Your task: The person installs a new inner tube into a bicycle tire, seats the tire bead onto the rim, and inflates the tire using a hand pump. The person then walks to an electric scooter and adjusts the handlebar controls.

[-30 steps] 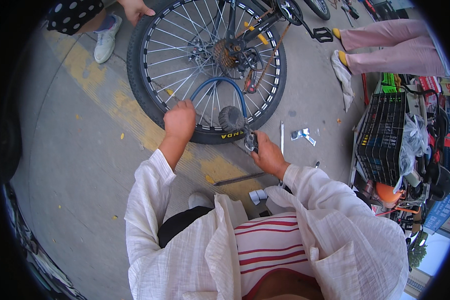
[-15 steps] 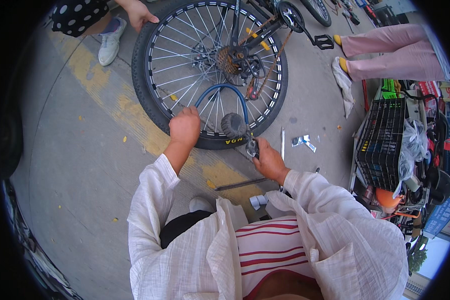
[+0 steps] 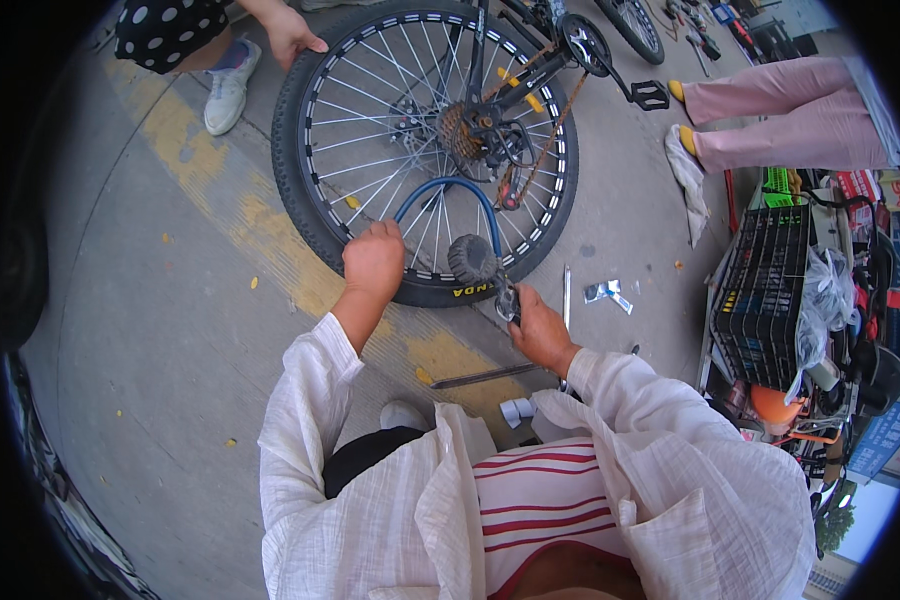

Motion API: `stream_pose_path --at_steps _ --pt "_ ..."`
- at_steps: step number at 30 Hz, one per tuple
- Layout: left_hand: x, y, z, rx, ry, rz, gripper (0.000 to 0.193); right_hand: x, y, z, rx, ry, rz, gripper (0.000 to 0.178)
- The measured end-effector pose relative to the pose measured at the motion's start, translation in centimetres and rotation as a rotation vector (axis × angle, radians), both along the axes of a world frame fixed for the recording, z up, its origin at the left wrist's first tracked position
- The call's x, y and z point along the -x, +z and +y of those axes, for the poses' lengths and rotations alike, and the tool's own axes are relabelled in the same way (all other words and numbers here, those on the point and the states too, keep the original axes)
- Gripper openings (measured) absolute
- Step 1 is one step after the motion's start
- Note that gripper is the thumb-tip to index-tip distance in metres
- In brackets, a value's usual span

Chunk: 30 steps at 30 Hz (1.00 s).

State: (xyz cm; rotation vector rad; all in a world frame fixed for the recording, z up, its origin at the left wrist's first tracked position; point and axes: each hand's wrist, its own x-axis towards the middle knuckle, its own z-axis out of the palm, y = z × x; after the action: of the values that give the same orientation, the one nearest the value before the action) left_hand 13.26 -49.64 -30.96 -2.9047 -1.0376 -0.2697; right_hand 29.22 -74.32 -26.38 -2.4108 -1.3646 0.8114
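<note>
A bicycle wheel (image 3: 288, 150) with a black tire and silver spokes lies before me, its rusty sprockets (image 3: 460, 130) facing up. My right hand (image 3: 542, 328) is closed round the handle of a tire inflator (image 3: 507, 300), whose gauge in a black rubber cover (image 3: 472, 260) sits over the tire's near edge. From the inflator a blue hose (image 3: 448, 182) arches over the spokes to my left hand (image 3: 374, 262). That hand is closed on the hose's end at the rim; its fingers hide the tip and any valve there.
Another person's hand (image 3: 295, 38) touches the tire at the far left. Someone in pink trousers (image 3: 770, 140) stands at the right. A metal bar (image 3: 485, 376) and small packets (image 3: 607, 292) lie on the ground. A black crate (image 3: 760, 290) stands at right.
The wheel and my hands appear slightly lower and further right in the picture. Both hands keep the same hold on the hose and the inflator.
</note>
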Motion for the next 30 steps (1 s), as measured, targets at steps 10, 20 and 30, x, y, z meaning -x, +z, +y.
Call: stream_pose_path --at_steps 10,20,30 --pt "0.08 -0.24 0.08 0.019 0.008 0.02 0.006 0.26 0.15 0.2 -0.025 0.002 0.007 0.06" --pt "0.28 0.01 0.35 0.013 0.006 -0.014 0.008 0.28 -0.18 0.09 0.001 0.018 -0.001 0.061" --pt "0.19 0.04 0.16 0.03 0.004 -0.016 0.009 0.39 -0.04 0.12 -0.059 0.014 -0.009 0.062"
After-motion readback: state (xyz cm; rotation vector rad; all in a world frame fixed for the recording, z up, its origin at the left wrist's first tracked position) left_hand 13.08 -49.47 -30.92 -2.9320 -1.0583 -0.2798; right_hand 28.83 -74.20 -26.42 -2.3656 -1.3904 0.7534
